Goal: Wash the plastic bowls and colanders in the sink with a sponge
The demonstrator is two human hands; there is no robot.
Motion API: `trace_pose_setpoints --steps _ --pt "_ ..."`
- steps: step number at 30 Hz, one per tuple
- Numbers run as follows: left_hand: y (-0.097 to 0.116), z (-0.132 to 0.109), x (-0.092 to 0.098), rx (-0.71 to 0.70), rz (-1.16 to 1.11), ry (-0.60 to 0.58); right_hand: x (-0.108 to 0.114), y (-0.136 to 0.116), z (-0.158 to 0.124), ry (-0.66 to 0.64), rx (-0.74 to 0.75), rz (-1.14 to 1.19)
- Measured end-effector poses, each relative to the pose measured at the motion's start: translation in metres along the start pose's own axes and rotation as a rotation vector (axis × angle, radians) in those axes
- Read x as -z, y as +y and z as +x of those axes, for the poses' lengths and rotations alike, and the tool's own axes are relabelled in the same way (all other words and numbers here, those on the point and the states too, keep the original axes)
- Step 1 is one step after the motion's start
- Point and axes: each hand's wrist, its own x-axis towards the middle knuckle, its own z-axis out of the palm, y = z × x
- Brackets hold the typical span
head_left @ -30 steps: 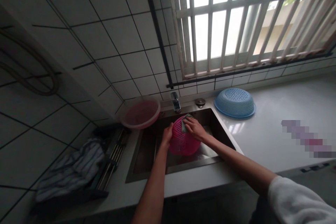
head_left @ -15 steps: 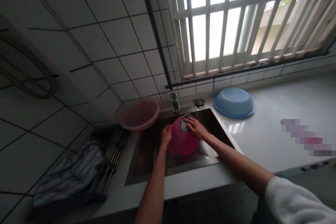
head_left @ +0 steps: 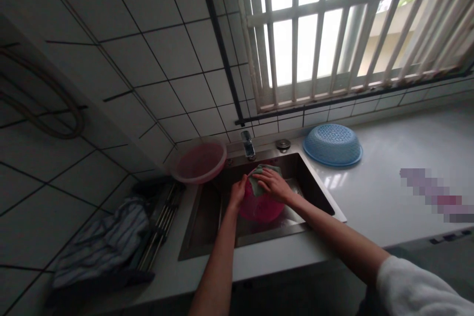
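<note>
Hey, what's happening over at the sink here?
A person works at a steel sink. The left hand grips a pink perforated plastic colander inside it; the right hand presses a grey-green cloth against the colander. A blue perforated plastic colander lies upside down on the counter, and a translucent pink bowl sits at the sink's back left corner.

Two perforated plastic colanders are in view: one pink colander (head_left: 261, 206) and one blue colander (head_left: 332, 144). With the one pink basin (head_left: 200, 162) that makes three plastic vessels. There are two pieces of fabric: one grey-green cloth (head_left: 259, 178) and one striped towel (head_left: 99, 242). There is one sink (head_left: 314, 188), with one tap (head_left: 248, 144) and one round metal cap (head_left: 283, 144). One drying rack (head_left: 159, 227), one counter (head_left: 377, 192), one barred window (head_left: 333, 34) and one looped hose (head_left: 48, 108) complete the fixtures. Two bare grips show, the left grip (head_left: 237, 192) and the right grip (head_left: 274, 185), and one white sleeve (head_left: 418, 286).
</note>
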Motion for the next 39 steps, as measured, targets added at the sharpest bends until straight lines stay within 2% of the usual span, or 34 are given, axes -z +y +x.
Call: trace_pose_setpoints --steps 3,6,8,11,13,17,19,21,25,27,29,32,34,36,39 --pt "-0.003 -0.002 -0.008 -0.020 -0.089 -0.036 0.006 0.026 0.001 0.123 -0.194 0.088" --pt "-0.002 -0.001 -0.017 -0.103 -0.150 -0.040 0.009 0.038 0.003 0.206 -0.209 0.064" --pt "0.001 0.003 -0.019 -0.180 -0.128 -0.029 0.009 0.037 0.003 0.195 -0.184 0.015" --pt "0.005 0.009 -0.017 -0.261 -0.059 -0.002 0.005 0.024 0.001 0.117 -0.123 -0.066" --pt "0.005 0.011 -0.015 -0.248 -0.020 0.035 0.001 0.010 -0.001 0.064 -0.051 -0.120" --pt "0.002 0.010 -0.009 -0.099 0.027 0.072 -0.006 -0.018 -0.004 -0.107 0.231 -0.169" --pt "-0.001 0.007 -0.006 -0.004 -0.007 0.073 -0.005 -0.019 -0.004 -0.158 0.315 -0.155" --pt "-0.002 0.004 -0.005 0.047 -0.044 0.054 0.000 -0.010 -0.003 -0.123 0.248 -0.132" --pt "-0.003 -0.001 -0.006 0.032 -0.016 0.040 0.010 0.018 0.000 0.060 -0.099 -0.079" --pt "-0.002 -0.001 -0.009 0.010 -0.018 0.038 0.008 0.017 -0.001 0.071 -0.124 -0.097" --pt "-0.002 0.000 -0.011 -0.015 -0.042 0.018 0.001 0.003 -0.004 0.017 -0.006 -0.153" --pt "-0.002 0.000 -0.012 -0.025 -0.073 -0.008 -0.009 -0.022 -0.006 -0.109 0.263 -0.179" --pt "-0.002 0.000 -0.011 -0.022 -0.103 -0.022 -0.008 -0.025 -0.006 -0.135 0.311 -0.165" --pt "-0.003 0.000 -0.010 -0.019 -0.126 -0.029 -0.001 -0.014 -0.005 -0.078 0.203 -0.151" --pt "-0.003 0.000 -0.009 -0.006 -0.088 0.000 0.010 0.011 -0.004 0.048 -0.083 -0.123"
